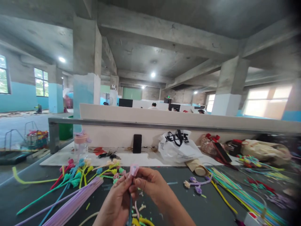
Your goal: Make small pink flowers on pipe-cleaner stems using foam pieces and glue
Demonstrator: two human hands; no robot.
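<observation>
A small pale pink piece stands up between the fingertips of both hands, above the dark table. My left hand pinches it from the left, its fingers closed. From the right, my right hand has thumb and fingers pressed together at the same piece. A thin dark stem runs down below the fingers. Left of my hands lies a bundle of lilac pipe cleaners, with colourful fuzzy flowers behind it. Short yellow and pale scraps lie beneath my hands.
A black phone leans on the partition, between a clear bottle with keys nearby and a white bag. Purple flowers, a long multicoloured bundle and a white power box are at the right. People sit beyond the partition.
</observation>
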